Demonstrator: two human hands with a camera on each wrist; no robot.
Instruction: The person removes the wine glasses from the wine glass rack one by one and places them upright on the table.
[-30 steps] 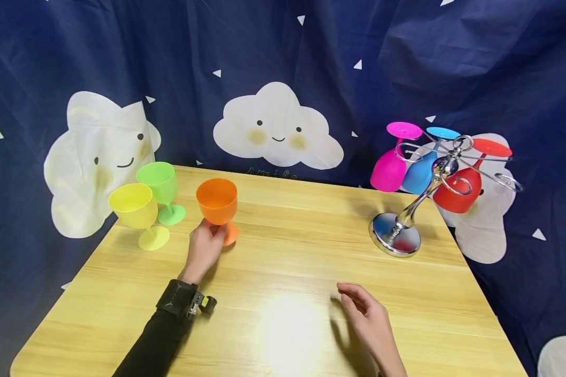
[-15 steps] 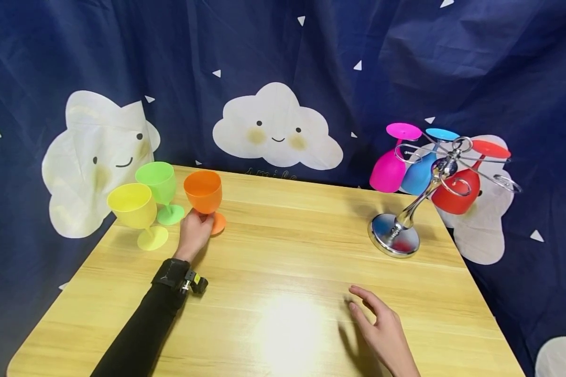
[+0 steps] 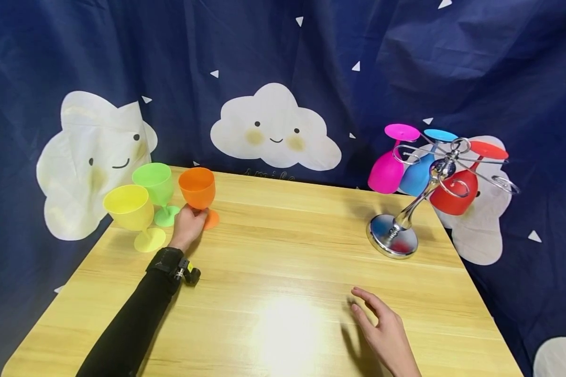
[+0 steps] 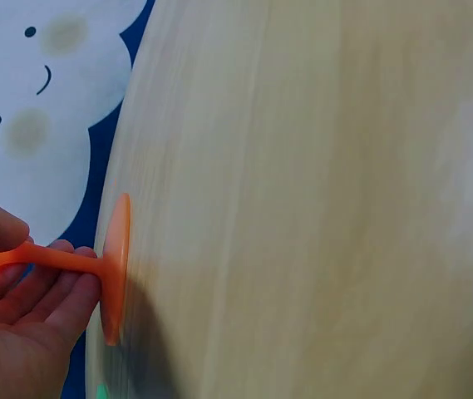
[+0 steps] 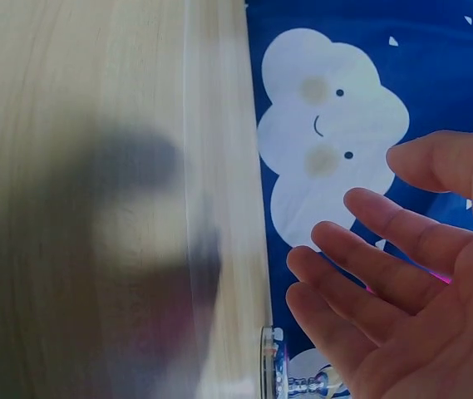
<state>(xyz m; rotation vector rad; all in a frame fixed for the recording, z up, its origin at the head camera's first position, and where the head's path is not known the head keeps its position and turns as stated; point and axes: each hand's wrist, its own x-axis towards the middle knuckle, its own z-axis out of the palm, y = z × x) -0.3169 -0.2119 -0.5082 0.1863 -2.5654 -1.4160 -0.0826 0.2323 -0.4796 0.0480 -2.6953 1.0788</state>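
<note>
My left hand (image 3: 189, 226) pinches the stem of an upright orange plastic goblet (image 3: 197, 189) at the back left of the table. In the left wrist view, thumb and fingers lie around the goblet's stem (image 4: 57, 259), and its round foot (image 4: 115, 270) is close to the tabletop; whether they touch I cannot tell. Just left of it stand a green goblet (image 3: 153, 183) and a yellow goblet (image 3: 131, 208), both upright. Over the front right of the table, my right hand (image 3: 388, 335) holds nothing, its fingers spread loosely apart in the right wrist view.
A chrome glass rack (image 3: 407, 215) stands at the right of the wooden table (image 3: 273, 246). From its wire loops hang a pink goblet (image 3: 388, 170), a blue goblet (image 3: 416, 175) and a red goblet (image 3: 455, 191), upside down. A dark blue curtain (image 3: 273, 42) with white clouds hangs behind.
My left hand has carried the orange goblet left and back, closer to the green one. The right hand has shifted slightly right, and its fingers have spread wider.
</note>
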